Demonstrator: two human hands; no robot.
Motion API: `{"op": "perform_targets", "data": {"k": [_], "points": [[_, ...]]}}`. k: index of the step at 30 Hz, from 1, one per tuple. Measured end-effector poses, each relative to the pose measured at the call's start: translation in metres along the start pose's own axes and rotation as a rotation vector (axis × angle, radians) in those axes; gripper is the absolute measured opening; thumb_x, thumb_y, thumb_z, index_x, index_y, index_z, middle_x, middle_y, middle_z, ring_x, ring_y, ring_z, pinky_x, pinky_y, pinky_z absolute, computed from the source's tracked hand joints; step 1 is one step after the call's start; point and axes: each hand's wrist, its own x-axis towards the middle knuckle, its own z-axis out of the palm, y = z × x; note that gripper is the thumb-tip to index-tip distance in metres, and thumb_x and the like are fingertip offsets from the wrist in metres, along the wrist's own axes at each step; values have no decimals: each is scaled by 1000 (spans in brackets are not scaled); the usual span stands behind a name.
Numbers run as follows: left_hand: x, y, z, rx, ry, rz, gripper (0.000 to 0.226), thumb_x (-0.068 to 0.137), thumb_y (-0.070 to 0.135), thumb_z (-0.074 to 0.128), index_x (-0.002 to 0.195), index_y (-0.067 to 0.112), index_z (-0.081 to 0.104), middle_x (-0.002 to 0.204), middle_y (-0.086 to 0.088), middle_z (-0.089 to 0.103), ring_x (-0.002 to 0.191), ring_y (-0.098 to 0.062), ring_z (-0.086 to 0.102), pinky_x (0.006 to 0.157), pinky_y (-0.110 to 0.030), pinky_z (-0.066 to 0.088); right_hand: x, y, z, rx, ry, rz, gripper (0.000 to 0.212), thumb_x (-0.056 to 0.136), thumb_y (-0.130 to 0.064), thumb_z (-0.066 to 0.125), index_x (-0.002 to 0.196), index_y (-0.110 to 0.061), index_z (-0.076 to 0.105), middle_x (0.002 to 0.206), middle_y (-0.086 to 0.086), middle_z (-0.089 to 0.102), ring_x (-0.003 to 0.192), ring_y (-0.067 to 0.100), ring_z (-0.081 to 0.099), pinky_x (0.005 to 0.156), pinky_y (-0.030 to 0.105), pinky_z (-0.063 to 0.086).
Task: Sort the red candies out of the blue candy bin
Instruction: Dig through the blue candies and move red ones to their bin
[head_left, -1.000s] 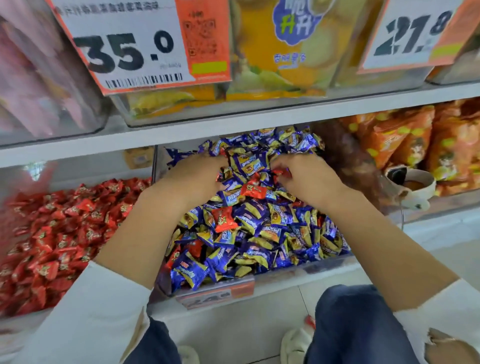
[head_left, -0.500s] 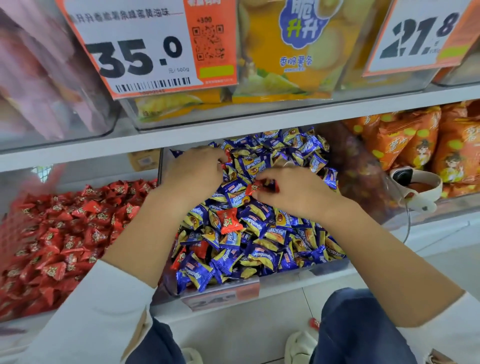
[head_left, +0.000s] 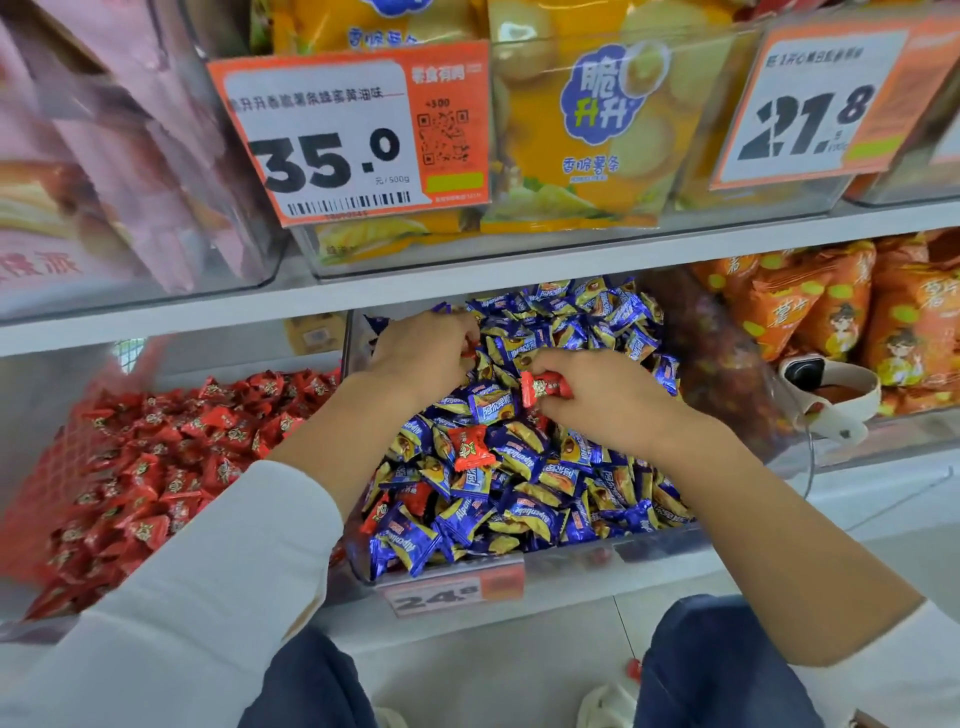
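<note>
Head view: right hand (head_left: 608, 397) pinches a red candy (head_left: 545, 388) over the blue candy bin (head_left: 613, 551); at ten o'clock, left hand (head_left: 421, 356), fingers curled, grips red candies (head_left: 469, 347).

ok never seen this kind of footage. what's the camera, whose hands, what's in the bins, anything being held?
There is no machine here. A person wears a wide-angle camera on the head, looking forward and down, so this one picture shows their own arms reaching into a shop shelf.

The middle bin is clear plastic, heaped with blue candies. A few red ones are mixed in, such as the loose red candy lying on top. The neighbouring bin holds red candies.

The right hand pinches a red candy in its fingers, just above the heap. The left hand is curled on the pile further back with something red at its fingertips; whether it grips that, I cannot tell.

Orange snack bags sit to the right.
</note>
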Motion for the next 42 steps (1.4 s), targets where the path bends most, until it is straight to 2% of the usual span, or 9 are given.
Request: {"op": "perform_targets", "data": {"k": [7, 11, 14, 17, 23, 26, 31, 35, 42], "points": [[-2, 8, -4, -85, -206, -13, 44, 93, 22, 52, 136, 29, 47, 132, -4, 53, 115, -26, 52, 90, -38, 48, -16, 23, -25, 391, 112, 221, 29, 95, -24, 49, 121, -13, 55, 79, 3, 60, 55, 12, 47, 52, 26, 35], [-7, 12, -4, -46, -169, -20, 29, 92, 35, 56, 119, 23, 53, 121, -4, 53, 102, -23, 52, 83, -36, 46, -25, 34, -33, 426, 116, 418, 47, 97, -36, 43, 133, -6, 44, 110, 15, 59, 90, 25, 51, 77, 34, 37], [-14, 13, -8, -52, -87, -66, 28, 91, 29, 56, 116, 19, 49, 110, -4, 60, 92, -23, 55, 71, -34, 46, -31, 39, -36, 344, 147, 448, 62, 88, -68, 33, 87, -9, 52, 79, 8, 55, 76, 21, 51, 68, 33, 35], [-27, 16, -17, -54, 6, -88, 30, 90, 31, 53, 118, 19, 51, 106, -6, 54, 83, -23, 52, 65, -30, 41, -33, 45, -39, 305, 235, 480, 62, 93, -62, 31, 66, -8, 45, 60, 9, 51, 63, 27, 53, 58, 31, 34], [-51, 38, -21, -171, 81, -44, 48, 92, 51, 48, 93, 7, 64, 81, -6, 59, 76, -22, 55, 56, -29, 32, -35, 48, -35, 176, 163, 437, 18, 90, -26, 53, 94, -21, 70, 78, -3, 65, 70, 17, 58, 62, 27, 40], [-53, 47, -17, -256, 107, -12, 38, 96, 42, 44, 96, 9, 62, 95, -6, 55, 85, -21, 55, 68, -29, 36, -35, 48, -31, 88, 150, 394, 27, 89, -17, 51, 109, -24, 68, 102, 1, 67, 65, 14, 52, 63, 25, 42], [-49, 60, -7, -255, 69, 173, 29, 99, 21, 37, 115, 25, 61, 107, 6, 64, 62, -3, 48, 63, -25, 41, -25, 55, -10, -8, 3, 285, 41, 89, -20, 53, 130, -27, 56, 136, 5, 52, 113, 23, 57, 89, 32, 47], [-38, 72, 3, -40, -40, 230, 30, 98, 18, 40, 116, 24, 63, 113, 1, 65, 96, -22, 61, 76, -37, 52, -20, 67, -4, -76, -32, 352, 40, 93, -25, 48, 132, -24, 53, 134, 9, 54, 111, 28, 57, 85, 35, 48], [-33, 64, 0, 36, -211, 168, 20, 96, 26, 50, 115, 21, 55, 106, 2, 60, 95, -20, 56, 72, -34, 44, -16, 75, -3, -158, -109, 365, 33, 93, -24, 51, 126, -22, 57, 126, 8, 59, 108, 29, 58, 85, 37, 50]]}}
